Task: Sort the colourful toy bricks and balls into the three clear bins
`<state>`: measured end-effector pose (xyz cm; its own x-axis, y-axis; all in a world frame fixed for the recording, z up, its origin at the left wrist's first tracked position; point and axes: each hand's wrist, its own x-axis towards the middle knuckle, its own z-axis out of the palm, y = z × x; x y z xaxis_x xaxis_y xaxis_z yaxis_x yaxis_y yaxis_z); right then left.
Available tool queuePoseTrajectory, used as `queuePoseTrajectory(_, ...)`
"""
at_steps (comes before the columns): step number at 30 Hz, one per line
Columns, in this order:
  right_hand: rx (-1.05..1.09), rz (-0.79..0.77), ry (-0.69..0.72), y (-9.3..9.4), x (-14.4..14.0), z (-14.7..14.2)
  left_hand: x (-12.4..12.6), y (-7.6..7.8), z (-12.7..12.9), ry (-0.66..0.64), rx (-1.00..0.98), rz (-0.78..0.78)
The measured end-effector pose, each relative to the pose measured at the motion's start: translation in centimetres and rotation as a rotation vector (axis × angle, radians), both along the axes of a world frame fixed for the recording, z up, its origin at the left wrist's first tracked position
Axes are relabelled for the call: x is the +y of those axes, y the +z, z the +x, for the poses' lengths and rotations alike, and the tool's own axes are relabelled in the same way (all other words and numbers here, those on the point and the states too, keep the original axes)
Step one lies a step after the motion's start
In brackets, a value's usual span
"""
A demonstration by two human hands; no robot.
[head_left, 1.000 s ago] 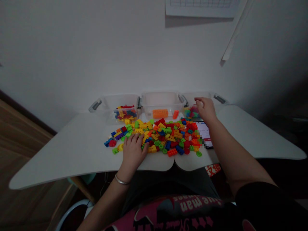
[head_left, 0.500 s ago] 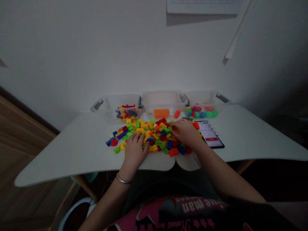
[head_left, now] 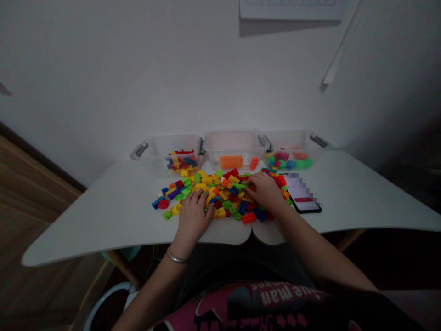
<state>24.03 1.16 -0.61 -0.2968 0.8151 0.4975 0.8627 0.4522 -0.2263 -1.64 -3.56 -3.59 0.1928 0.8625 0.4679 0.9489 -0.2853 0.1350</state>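
A heap of colourful plastic building blocks [head_left: 223, 195] is spread across the middle of the white table. My left hand [head_left: 194, 212] rests on the heap's near left side, fingers apart and lying over yellow and green pieces; a silver bangle circles that wrist. On the right side of the heap, the thumb and fingers of my right hand [head_left: 266, 189] close around the end of a long green building block [head_left: 238, 186]. Part of this grip is hidden by the hand itself.
Along the wall stand three clear bins: the left bin [head_left: 158, 145] holds mixed pieces, the middle bin [head_left: 236, 142] orange blocks, the right bin [head_left: 287, 138] round pieces. A phone [head_left: 301, 195] lies right of the heap, beside my right forearm.
My right hand has shifted slightly left and down over the heap, its fingers drawing closer together at the green block. The left hand stays almost still.
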Motion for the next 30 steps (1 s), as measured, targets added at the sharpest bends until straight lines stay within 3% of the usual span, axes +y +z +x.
queuePoseTrajectory(8,0.563,-0.105,0.002,1.1,0.7,0.8,0.1,-0.3,-0.2,0.005,0.008,0.014)
queuePoseTrajectory(12,0.683,0.051,-0.061,3.5,1.9,2.0,0.2,-0.6,-0.2,0.012,0.004,0.020)
queuePoseTrajectory(16,0.551,0.229,-0.111,6.2,4.1,3.6,0.3,-0.7,-0.2,0.009,0.008,0.030)
queuePoseTrajectory(19,0.392,0.309,-0.140,7.2,5.8,4.0,0.4,-0.6,-0.2,0.005,0.014,0.033)
queuePoseTrajectory(25,0.082,0.258,-0.253,6.6,7.2,2.9,0.2,-0.6,-0.2,0.001,0.006,0.020)
queuePoseTrajectory(30,-0.018,0.186,-0.280,5.8,7.5,2.0,0.2,-0.6,-0.2,0.008,0.000,0.013)
